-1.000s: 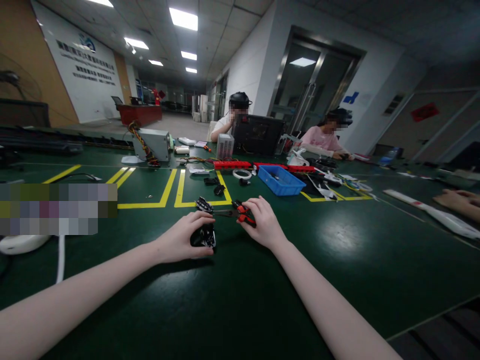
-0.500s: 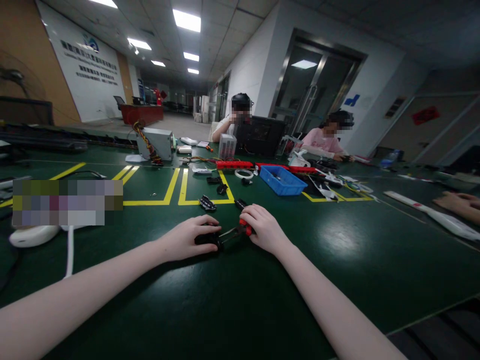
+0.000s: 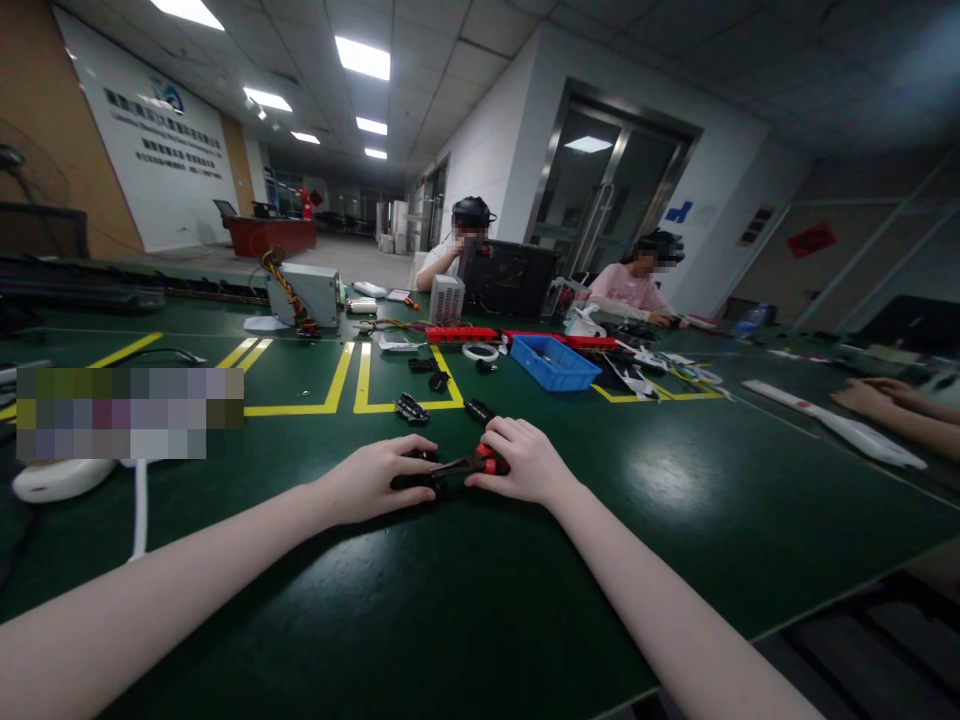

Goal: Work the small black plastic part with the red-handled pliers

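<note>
My left hand (image 3: 382, 478) is closed around a small black part (image 3: 411, 481), much of it hidden by the fingers; its exact kind does not show. My right hand (image 3: 525, 460) grips red-handled pliers (image 3: 457, 467). Their dark jaws point left and reach the black part at my left fingertips. Just beyond my hands lie a black piece with a ridged, shiny surface (image 3: 411, 407) and a dark elongated piece (image 3: 480, 411). Farther back are more small black pieces (image 3: 437, 381).
A blue bin (image 3: 555, 365) stands beyond my right hand, before red strips (image 3: 461, 335). A metal power supply box (image 3: 304, 295) with wires sits at the back left. Two people sit across the table; another person's hands (image 3: 870, 395) rest at right near a long white bar (image 3: 832, 422).
The pliers have turned flatter and now meet the black part more squarely. My right hand's grip has shifted, with its thumb lower and farther left. The whole view has swung slightly.
</note>
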Demonstrator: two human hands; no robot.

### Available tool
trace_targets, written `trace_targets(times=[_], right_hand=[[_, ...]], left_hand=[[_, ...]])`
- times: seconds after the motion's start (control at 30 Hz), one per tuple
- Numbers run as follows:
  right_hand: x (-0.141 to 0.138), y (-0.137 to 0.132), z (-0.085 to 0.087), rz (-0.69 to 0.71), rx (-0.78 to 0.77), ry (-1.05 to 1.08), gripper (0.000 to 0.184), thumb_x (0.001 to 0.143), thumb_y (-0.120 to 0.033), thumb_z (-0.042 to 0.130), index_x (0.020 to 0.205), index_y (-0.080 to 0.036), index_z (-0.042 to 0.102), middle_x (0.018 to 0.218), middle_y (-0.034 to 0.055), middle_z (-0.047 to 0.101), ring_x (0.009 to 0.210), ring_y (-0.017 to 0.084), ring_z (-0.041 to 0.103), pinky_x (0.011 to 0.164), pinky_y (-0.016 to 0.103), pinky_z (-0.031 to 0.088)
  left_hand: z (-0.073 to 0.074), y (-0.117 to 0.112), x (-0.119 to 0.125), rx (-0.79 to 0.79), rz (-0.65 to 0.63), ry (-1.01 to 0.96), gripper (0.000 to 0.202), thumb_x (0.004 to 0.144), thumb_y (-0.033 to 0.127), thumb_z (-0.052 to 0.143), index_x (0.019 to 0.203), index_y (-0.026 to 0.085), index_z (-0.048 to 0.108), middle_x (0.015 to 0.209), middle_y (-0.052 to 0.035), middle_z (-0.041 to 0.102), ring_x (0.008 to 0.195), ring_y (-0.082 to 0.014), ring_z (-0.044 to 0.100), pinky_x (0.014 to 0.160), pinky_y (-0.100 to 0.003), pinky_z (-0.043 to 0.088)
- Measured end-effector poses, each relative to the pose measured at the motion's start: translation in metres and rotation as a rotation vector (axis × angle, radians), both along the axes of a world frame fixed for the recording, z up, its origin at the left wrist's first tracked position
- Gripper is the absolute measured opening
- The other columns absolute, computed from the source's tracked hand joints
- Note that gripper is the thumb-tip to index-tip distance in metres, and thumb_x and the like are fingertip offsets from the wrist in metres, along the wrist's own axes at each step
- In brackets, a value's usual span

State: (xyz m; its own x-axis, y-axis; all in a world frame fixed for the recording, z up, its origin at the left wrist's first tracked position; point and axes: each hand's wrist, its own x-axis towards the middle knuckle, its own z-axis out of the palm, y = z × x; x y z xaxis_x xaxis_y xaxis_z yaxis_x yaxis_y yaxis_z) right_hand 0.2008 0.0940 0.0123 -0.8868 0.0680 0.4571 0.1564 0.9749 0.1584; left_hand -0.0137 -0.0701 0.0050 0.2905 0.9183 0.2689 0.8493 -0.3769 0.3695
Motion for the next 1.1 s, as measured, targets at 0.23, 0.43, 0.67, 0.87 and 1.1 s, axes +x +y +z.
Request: trace_targets(times=[0.23,0.43,0.67,0.87,1.1], right_hand=[[0.0,-0.001,-0.002,-0.015,0.035,-0.018,0.045,0.083,-0.06,0.053,0.083,-0.015,0.057,0.085,0.0066,0.055,0.073,0.017,0.047,0.066,0.03,0.033],[0.001,-0.005,-0.001,-0.041,0.028,-0.094,0.043,0.085,-0.058,0.051,0.085,-0.015,0.056,0.087,0.0075,0.054,0.071,0.017,0.046,0.065,0.029,0.033],[0.001,-0.009,0.003,-0.066,-0.004,-0.135,0.043,0.086,-0.058,0.051,0.082,-0.015,0.056,0.087,0.0073,0.053,0.071,0.016,0.046,0.064,0.029,0.033],[0.001,-0.009,0.004,-0.082,-0.014,-0.117,0.044,0.085,-0.059,0.051,0.081,-0.016,0.056,0.086,0.0069,0.053,0.07,0.016,0.047,0.064,0.029,0.032],[0.002,-0.008,0.004,-0.096,0.024,-0.061,0.044,0.085,-0.059,0.051,0.081,-0.016,0.056,0.086,0.0073,0.055,0.072,0.016,0.048,0.065,0.029,0.031]], left_hand=[[-0.003,0.0,-0.001,0.004,0.004,0.006,0.036,0.089,0.042,0.056,0.123,0.032,0.059,0.132,-0.0048,0.048,0.111,-0.0244,0.056,0.093,-0.038,0.048],[-0.003,0.0,0.0,0.035,0.007,0.035,0.036,0.089,0.041,0.056,0.123,0.031,0.06,0.129,-0.0055,0.049,0.11,-0.024,0.055,0.093,-0.038,0.048],[-0.004,0.0,0.003,0.095,0.055,0.089,0.044,0.087,0.045,0.056,0.126,0.025,0.057,0.122,-0.0091,0.05,0.105,-0.0239,0.056,0.091,-0.038,0.048],[0.0,-0.003,0.007,0.179,0.141,0.186,0.04,0.085,0.042,0.058,0.121,0.025,0.061,0.117,-0.0089,0.053,0.101,-0.0249,0.055,0.088,-0.041,0.046],[0.001,-0.002,0.006,0.212,0.084,0.192,0.031,0.089,0.035,0.053,0.117,0.027,0.064,0.129,-0.0077,0.049,0.119,-0.029,0.045,0.105,-0.05,0.033]])
